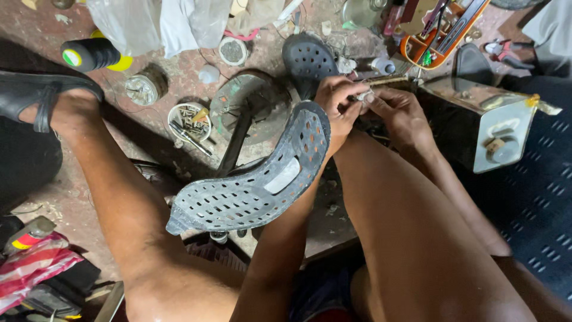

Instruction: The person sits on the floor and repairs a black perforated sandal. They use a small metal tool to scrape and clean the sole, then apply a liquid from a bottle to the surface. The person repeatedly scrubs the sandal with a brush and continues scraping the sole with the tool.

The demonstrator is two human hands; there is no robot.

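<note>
Small pale part (363, 95): held between the fingertips of both hands, above the knees; its kind could not be told. Left hand (338, 107): closed, pinching the part from the left. Right hand (400, 113): closed on the part from the right. Perforated grey sole (250, 188): rested curved across the left forearm and thigh. Second perforated sole (308, 58): lain on the red floor (179, 77) beyond the hands. Metal box (488, 119): placed just right of the right hand. Black thread spool (92, 55): lain at upper left, near a sandalled foot (42, 98).
</note>
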